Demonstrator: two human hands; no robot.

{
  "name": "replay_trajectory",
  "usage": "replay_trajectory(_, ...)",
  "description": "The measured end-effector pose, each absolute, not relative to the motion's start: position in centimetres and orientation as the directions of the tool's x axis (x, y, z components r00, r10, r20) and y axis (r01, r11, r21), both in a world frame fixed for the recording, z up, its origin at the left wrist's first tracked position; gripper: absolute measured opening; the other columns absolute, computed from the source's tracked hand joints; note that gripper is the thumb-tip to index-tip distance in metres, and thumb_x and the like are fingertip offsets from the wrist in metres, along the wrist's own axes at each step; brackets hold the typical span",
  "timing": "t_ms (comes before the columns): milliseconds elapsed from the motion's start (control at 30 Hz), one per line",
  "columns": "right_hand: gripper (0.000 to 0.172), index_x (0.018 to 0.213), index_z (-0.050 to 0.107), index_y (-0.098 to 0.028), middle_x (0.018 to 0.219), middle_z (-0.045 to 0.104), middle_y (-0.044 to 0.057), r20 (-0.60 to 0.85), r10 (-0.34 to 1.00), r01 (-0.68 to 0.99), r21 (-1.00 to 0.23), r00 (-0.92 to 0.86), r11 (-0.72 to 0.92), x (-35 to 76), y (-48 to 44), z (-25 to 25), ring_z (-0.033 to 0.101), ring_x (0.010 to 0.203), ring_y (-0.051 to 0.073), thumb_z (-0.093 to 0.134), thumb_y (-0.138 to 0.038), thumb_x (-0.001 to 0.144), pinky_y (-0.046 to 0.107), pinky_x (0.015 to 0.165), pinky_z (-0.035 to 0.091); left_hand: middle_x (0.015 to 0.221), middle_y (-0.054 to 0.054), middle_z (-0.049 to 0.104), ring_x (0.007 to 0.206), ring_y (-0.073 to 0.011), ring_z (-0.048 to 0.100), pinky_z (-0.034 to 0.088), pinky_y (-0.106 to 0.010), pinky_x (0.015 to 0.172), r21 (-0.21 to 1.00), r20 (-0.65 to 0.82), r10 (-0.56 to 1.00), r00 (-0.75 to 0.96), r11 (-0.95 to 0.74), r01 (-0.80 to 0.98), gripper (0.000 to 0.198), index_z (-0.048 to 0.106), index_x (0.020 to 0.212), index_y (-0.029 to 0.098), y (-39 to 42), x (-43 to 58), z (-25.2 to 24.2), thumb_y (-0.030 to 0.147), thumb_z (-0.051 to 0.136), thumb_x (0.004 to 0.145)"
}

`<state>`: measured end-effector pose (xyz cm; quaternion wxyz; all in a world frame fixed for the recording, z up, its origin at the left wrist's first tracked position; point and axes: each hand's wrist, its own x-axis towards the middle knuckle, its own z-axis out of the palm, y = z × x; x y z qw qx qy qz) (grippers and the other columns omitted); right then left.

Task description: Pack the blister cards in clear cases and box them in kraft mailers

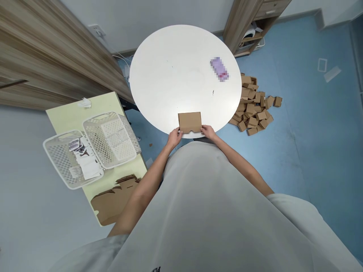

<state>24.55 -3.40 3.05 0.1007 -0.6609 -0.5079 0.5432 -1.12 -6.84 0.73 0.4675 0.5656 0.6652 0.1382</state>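
Observation:
A small brown cardboard box [190, 121] lies at the near edge of the round white table [170, 75], its broad top face upward. A rounded notch shows in its near edge. My left hand [174, 137] grips the box's near left corner, fingers curled in. At the near right corner my right hand [209, 132] holds it the same way, with the thumb and fingers on the side. The undersides of both hands are hidden.
A blurred purple item [219, 69] lies on the table. Many small boxes [252, 109] are piled on the blue floor to the right. Left, a pale side table [65, 117] bears two white baskets [110, 139] and flat cardboard sheets [113, 204]. A wooden cabinet [246, 22] stands behind.

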Motion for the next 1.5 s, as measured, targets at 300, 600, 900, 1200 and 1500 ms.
replay_trajectory(300, 0.026, 0.117, 0.078, -0.016, 0.112, 0.085, 0.01, -0.675, 0.737, 0.588, -0.603, -0.016, -0.539, 24.3, -3.8, 2.1, 0.086, 0.097, 0.021, 0.054, -0.022, 0.109, 0.03, 0.09, 0.066, 0.124, -0.018, 0.083, 0.12, -0.0364, 0.076, 0.054, -0.041, 0.101, 0.541, -0.509, 0.861, 0.005, 0.316, 0.779, 0.039, 0.08, 0.128, 0.018, -5.9, -0.5, 1.6, 0.028, 0.047, 0.107)
replay_trajectory(600, 0.044, 0.15, 0.068, -0.015, 0.121, 0.085, 0.012, -0.662, 0.749, 0.68, -0.531, 0.039, -0.505, 25.0, -3.6, 1.5, 0.083, 0.107, 0.025, 0.06, -0.024, 0.107, 0.036, 0.111, 0.058, 0.134, -0.015, 0.081, 0.128, -0.0341, 0.074, 0.052, -0.038, 0.105, 0.528, -0.543, 0.839, -0.019, 0.359, 0.769, 0.041, 0.079, 0.137, 0.021, -5.3, -0.9, 1.1, 0.025, 0.053, 0.105)
replay_trajectory(900, 0.054, 0.155, 0.067, -0.022, 0.126, 0.083, 0.006, -0.591, 0.793, 0.654, -0.661, -0.15, -0.368, 25.9, -2.5, 2.9, 0.081, 0.097, 0.023, 0.055, -0.024, 0.103, 0.036, 0.102, 0.062, 0.129, -0.013, 0.083, 0.116, -0.0305, 0.076, 0.054, -0.036, 0.1, 0.584, -0.53, 0.847, 0.042, 0.329, 0.742, 0.045, 0.078, 0.14, 0.019, -4.6, -1.6, 2.6, 0.03, 0.051, 0.105)
replay_trajectory(1200, 0.05, 0.089, 0.079, -0.019, 0.106, 0.084, 0.008, -0.573, 0.807, 0.493, -0.748, -0.144, -0.444, 27.3, -0.3, 6.8, 0.083, 0.088, 0.024, 0.063, -0.064, 0.106, 0.031, 0.088, 0.063, 0.097, -0.009, 0.085, 0.085, -0.0276, 0.077, 0.057, -0.035, 0.086, 0.685, -0.466, 0.881, -0.085, 0.42, 0.596, 0.058, 0.086, 0.098, 0.021, -3.3, -3.2, 5.2, 0.065, 0.049, 0.107)
replay_trajectory(1500, 0.033, 0.096, 0.083, -0.019, 0.106, 0.085, 0.008, -0.597, 0.797, 0.473, -0.731, -0.093, -0.492, 27.0, 2.3, 6.3, 0.082, 0.087, 0.024, 0.073, -0.05, 0.102, 0.035, 0.092, 0.064, 0.108, -0.011, 0.087, 0.086, -0.0283, 0.08, 0.061, -0.037, 0.086, 0.714, -0.5, 0.842, -0.2, 0.532, 0.454, 0.048, 0.087, 0.108, 0.018, -1.7, -2.3, 4.0, 0.061, 0.067, 0.099)
